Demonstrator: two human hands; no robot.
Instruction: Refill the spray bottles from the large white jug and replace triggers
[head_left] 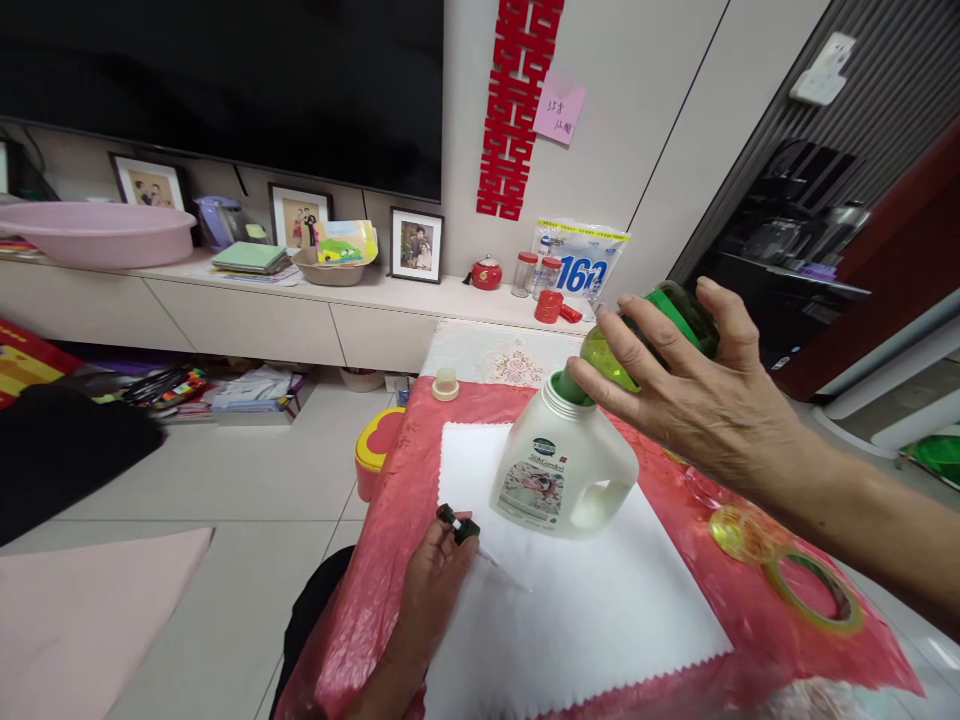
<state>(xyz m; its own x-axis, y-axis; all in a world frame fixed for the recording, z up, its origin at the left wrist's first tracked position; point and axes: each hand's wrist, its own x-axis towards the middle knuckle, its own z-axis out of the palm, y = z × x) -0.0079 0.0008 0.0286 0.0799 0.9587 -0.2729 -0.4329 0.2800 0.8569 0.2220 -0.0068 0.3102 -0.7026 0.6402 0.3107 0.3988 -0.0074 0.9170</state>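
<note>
My right hand (pixel 675 370) is wrapped round a green see-through bottle (pixel 604 352), tipped steeply down to the left. The bottle's neck is at the mouth of a white detergent jug (pixel 536 450), which stands upright on a white sheet (pixel 592 610) with a zigzag edge. Fingers hide part of the bottle. Lower down, my left hand (pixel 435 580) is closed on a dark pump head (pixel 459 524), its thin clear tube pointing down to the right over the sheet. A cream cap (pixel 445 384) sits on the red table cover behind the sheet.
Rolls of tape (pixel 814 592) lie on the red cover (pixel 367 610) at the right. A low cabinet (pixel 262 325) behind carries red-lidded jars (pixel 524 275), a white packet (pixel 579 262), picture frames and a pink basin (pixel 97 235). A red-and-yellow stool (pixel 375 445) stands left of the table.
</note>
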